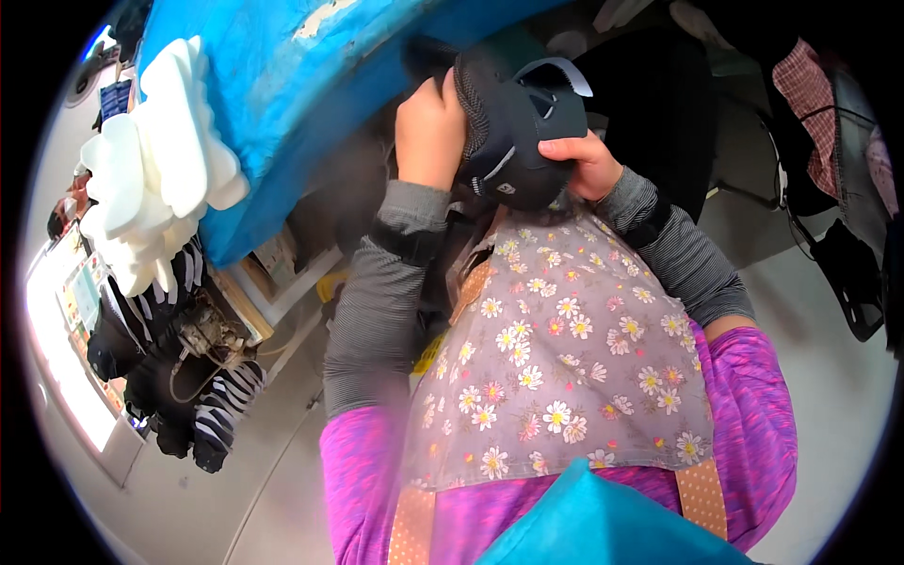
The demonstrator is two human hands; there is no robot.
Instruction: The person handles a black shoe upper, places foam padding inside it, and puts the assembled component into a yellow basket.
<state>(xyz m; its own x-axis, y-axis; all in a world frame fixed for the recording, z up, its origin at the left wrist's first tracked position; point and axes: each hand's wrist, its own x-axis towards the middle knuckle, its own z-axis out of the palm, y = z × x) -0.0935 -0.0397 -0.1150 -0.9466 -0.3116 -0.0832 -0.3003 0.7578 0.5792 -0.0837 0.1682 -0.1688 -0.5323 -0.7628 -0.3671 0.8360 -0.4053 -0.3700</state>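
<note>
A black shoe upper [532,155], with mesh lining and a small pale mark, is held up above my lap between both hands. My left hand [431,137] is closed on its left side, the fingertips partly hidden behind the dark edge. At the right side my right hand [593,165] grips it, thumb laid across the outside and the other fingers mostly underneath. A white curved strip [565,71] stands out from its upper right part. The hands are just off the near edge of a blue-covered table [282,104].
White moulded foam pieces [169,141] are stacked at the table's left end. Below them hang several black-and-white striped shoe pieces [226,400], beside a wooden-edged frame [245,301]. Clothes [810,113] and a black bag-like item [847,278] are at the far right.
</note>
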